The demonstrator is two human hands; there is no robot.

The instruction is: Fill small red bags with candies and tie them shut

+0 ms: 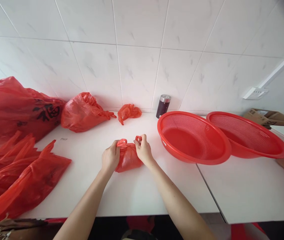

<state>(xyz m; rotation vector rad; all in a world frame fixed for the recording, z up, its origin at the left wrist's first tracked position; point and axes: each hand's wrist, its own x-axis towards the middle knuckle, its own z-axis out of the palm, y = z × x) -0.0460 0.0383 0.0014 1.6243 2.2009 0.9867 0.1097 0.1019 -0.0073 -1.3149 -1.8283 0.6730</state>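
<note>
Head view: left hand (110, 156) and right hand (144, 149) flank red bag (129, 160).

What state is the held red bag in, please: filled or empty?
At least partly filled: the bag bulges between the left hand and right hand; contents hidden.

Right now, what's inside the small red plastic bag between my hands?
Only the bulging, wrinkled outside of the small red plastic bag shows, gripped by your left hand and right hand; the plastic covers any contents.
</note>
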